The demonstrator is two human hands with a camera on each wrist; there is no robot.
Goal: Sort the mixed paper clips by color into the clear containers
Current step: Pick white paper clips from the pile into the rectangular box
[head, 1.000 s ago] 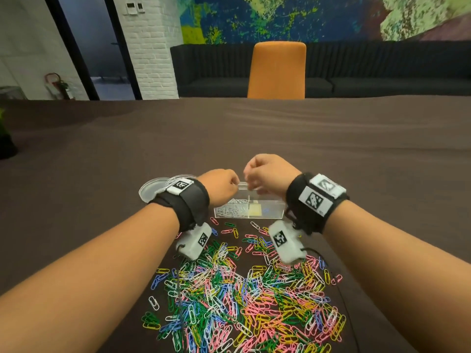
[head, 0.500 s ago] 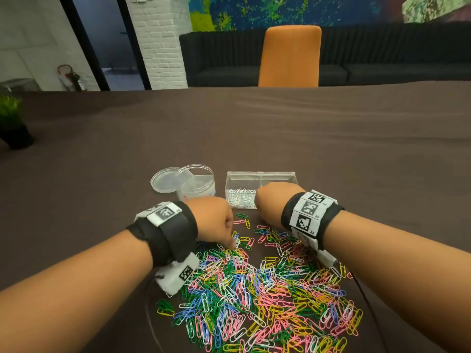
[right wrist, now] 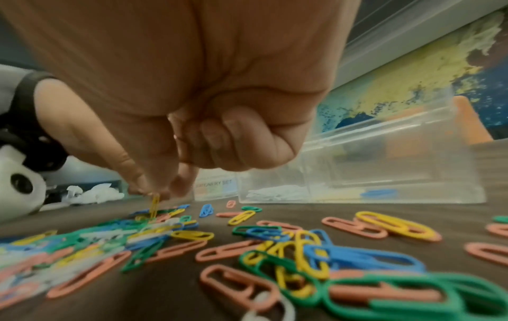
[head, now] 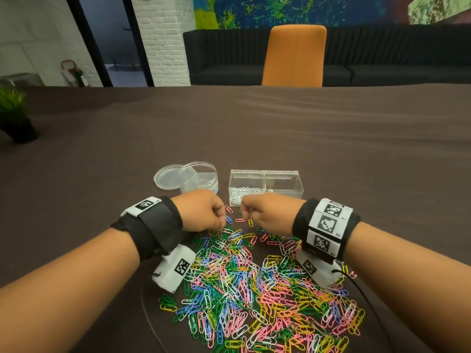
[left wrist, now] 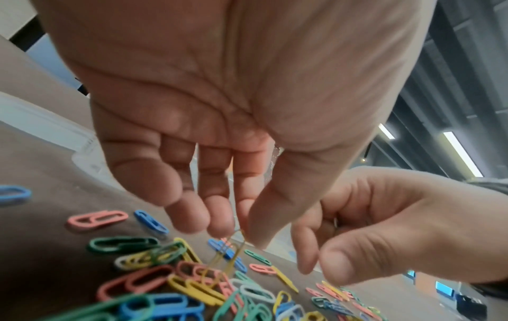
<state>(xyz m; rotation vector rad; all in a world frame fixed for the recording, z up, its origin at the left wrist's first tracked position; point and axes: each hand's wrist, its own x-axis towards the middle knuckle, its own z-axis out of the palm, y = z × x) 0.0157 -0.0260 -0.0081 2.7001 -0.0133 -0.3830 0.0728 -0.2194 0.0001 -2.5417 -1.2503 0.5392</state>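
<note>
A heap of mixed coloured paper clips [head: 254, 289] lies on the brown table in front of me. My left hand [head: 224, 225] is at the heap's far edge; its thumb and fingertip pinch a yellow paper clip [left wrist: 233, 249] that hangs just above the others. My right hand [head: 243, 215] hovers beside it with fingers curled, and I see nothing between its thumb and forefinger [left wrist: 305, 249]. Behind both hands stands a clear rectangular box [head: 265, 171] with white clips [head: 244, 193] in its left compartment.
A clear round tub [head: 201, 165] and its lid [head: 167, 178] sit left of the box. A potted plant [head: 15, 123] stands at the far left and an orange chair [head: 293, 54] beyond the table. A black cable [head: 364, 296] runs past the heap's right side.
Both hands have come back from above the clear box down to the heap's far edge. The left hand has pinched up a yellow clip.
</note>
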